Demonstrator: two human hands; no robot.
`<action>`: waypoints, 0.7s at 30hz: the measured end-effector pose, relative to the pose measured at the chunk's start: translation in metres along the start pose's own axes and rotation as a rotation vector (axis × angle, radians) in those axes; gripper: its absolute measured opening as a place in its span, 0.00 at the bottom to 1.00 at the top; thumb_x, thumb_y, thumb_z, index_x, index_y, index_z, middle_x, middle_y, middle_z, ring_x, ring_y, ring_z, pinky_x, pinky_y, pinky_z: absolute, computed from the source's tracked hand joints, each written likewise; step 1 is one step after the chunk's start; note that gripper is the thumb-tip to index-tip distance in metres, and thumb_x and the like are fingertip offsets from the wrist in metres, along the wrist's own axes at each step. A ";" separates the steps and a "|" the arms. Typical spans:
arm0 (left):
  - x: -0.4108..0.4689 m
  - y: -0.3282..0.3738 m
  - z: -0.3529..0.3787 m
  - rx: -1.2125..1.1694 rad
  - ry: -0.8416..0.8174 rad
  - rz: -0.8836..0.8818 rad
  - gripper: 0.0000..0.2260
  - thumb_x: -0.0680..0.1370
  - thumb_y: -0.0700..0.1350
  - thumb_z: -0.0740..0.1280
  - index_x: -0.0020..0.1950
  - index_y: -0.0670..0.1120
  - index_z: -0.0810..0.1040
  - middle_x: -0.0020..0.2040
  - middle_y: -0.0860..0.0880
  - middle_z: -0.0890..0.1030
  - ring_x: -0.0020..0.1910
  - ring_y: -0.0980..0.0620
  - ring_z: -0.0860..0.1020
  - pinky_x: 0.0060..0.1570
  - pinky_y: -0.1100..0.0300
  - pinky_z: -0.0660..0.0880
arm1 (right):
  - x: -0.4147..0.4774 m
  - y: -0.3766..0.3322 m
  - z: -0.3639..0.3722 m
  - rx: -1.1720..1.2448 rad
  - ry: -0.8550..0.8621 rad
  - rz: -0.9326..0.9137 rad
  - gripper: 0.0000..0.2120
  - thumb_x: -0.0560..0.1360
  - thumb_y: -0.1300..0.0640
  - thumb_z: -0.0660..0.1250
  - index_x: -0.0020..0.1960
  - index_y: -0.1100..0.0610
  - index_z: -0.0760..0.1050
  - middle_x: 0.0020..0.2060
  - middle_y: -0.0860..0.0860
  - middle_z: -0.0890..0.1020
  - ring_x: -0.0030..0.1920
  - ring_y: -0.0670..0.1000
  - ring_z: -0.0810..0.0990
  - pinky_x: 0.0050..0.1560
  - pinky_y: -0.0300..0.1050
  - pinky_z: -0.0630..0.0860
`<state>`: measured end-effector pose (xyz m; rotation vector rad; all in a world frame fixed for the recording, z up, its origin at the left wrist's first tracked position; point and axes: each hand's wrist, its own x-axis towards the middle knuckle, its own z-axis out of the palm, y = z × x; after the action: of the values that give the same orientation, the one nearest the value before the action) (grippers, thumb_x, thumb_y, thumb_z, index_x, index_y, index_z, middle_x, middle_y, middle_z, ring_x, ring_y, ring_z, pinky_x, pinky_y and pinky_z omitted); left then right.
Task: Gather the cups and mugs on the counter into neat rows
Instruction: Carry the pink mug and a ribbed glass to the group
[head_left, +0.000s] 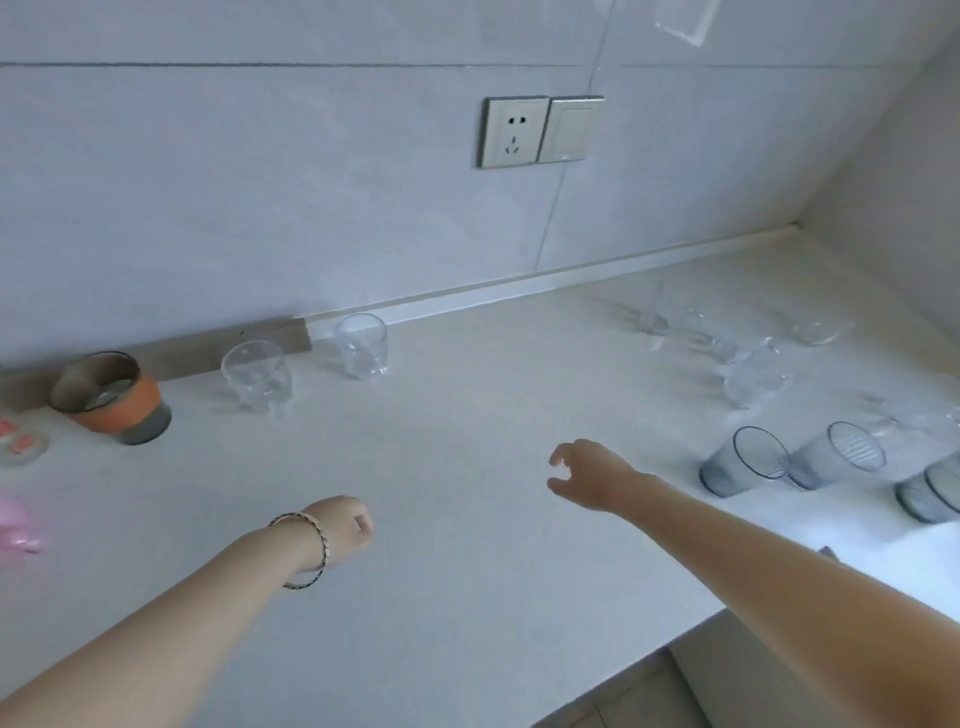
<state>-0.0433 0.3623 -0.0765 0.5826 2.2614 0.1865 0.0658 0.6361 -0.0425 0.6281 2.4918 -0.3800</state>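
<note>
Cups (361, 345) across the counter (467, 561); left hand (345, 525) curled, right hand (589, 475) slack, empty.

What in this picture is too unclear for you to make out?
Head view:
- Clear glasses far right: blurred, transparent against the pale counter; number unclear.
- Blue-grey glass: cut by the right edge.
- Pink thing: cut by the left edge, blurred; unidentifiable.
- Left hand: its fingers curl underneath, hidden by its back; grip unknown.

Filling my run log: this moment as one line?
left hand: curled, empty | right hand: open, empty, over counter | orange-banded cup: upright by wall | blue-tinted glasses: grouped at right
</note>
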 end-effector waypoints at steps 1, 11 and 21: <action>0.006 0.019 0.005 0.008 -0.006 0.007 0.04 0.78 0.43 0.57 0.46 0.49 0.70 0.49 0.52 0.73 0.49 0.52 0.73 0.54 0.62 0.71 | -0.001 0.026 -0.006 -0.008 0.031 0.013 0.20 0.78 0.51 0.61 0.68 0.54 0.68 0.66 0.54 0.71 0.68 0.54 0.68 0.68 0.46 0.64; 0.029 0.150 0.041 0.015 -0.049 -0.008 0.08 0.78 0.45 0.58 0.53 0.48 0.75 0.58 0.49 0.77 0.56 0.51 0.76 0.57 0.63 0.71 | 0.003 0.208 -0.045 -0.129 0.070 0.276 0.36 0.71 0.46 0.68 0.74 0.51 0.55 0.69 0.57 0.63 0.68 0.61 0.66 0.65 0.53 0.67; 0.029 0.146 0.044 -0.030 -0.045 -0.096 0.04 0.78 0.45 0.59 0.47 0.49 0.73 0.45 0.51 0.75 0.47 0.51 0.74 0.45 0.63 0.70 | 0.006 0.212 -0.035 0.012 0.133 0.225 0.33 0.68 0.52 0.70 0.70 0.48 0.62 0.61 0.56 0.69 0.62 0.59 0.71 0.56 0.50 0.74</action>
<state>0.0226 0.5027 -0.0802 0.4572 2.2329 0.1577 0.1531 0.8326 -0.0459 0.9553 2.5094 -0.2753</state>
